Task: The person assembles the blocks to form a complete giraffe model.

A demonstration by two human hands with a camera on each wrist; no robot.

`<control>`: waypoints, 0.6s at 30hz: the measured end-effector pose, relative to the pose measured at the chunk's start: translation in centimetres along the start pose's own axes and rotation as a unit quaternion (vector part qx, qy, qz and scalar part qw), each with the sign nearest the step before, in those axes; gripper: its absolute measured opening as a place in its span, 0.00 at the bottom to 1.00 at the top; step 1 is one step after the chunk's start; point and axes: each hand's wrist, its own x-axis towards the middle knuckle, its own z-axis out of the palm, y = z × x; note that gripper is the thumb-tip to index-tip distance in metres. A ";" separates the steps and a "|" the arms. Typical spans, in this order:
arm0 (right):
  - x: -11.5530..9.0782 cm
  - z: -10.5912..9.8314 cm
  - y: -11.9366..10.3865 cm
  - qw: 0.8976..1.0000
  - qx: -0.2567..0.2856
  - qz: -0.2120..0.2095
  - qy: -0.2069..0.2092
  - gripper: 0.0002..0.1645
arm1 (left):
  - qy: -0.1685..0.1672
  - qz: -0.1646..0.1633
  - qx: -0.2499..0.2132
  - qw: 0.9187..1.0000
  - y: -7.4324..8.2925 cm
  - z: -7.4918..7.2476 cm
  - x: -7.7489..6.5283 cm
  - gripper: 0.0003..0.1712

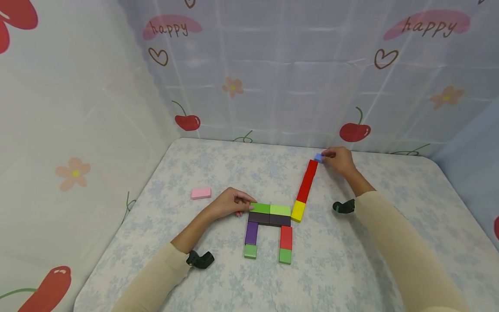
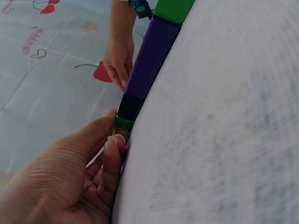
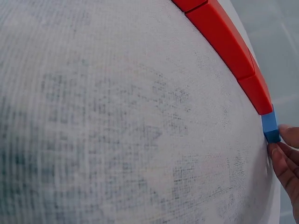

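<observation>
At the far end of a slanting row of red blocks [image 1: 307, 182], my right hand [image 1: 339, 160] pinches a small blue block [image 1: 318, 158] between thumb and fingers. The right wrist view has that blue block [image 3: 270, 126] right at the end of the red ones. My left hand [image 1: 231, 203] pinches the left end of a green block [image 1: 260, 208] with thumb and finger. Beside it lies a light green block [image 1: 280, 210], with two dark blocks [image 1: 259, 218] below. A purple block [image 1: 251, 233] and a red block [image 1: 286, 237] form two legs, each ending in green.
A yellow block [image 1: 298, 211] forms the near end of the slanting row, close to the light green block. Left of the figure, a pink block [image 1: 201, 193] lies alone on the patterned tabletop [image 1: 156, 242]. A printed curtain [image 1: 280, 65] hangs behind the table's far edge.
</observation>
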 end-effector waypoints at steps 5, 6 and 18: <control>0.2 0.5 -0.1 0.999 0.021 0.028 0.010 0.16 | -0.001 0.000 0.006 1.000 -0.1 -0.1 0.0 0.13; 0.2 0.6 -0.1 0.999 0.023 0.031 0.011 0.16 | -0.001 0.001 0.007 1.000 -0.1 -0.1 0.0 0.13; 1.0 1.2 -0.1 0.998 0.038 0.043 -0.007 0.18 | -0.007 0.009 0.013 1.000 -0.2 -0.3 0.0 0.12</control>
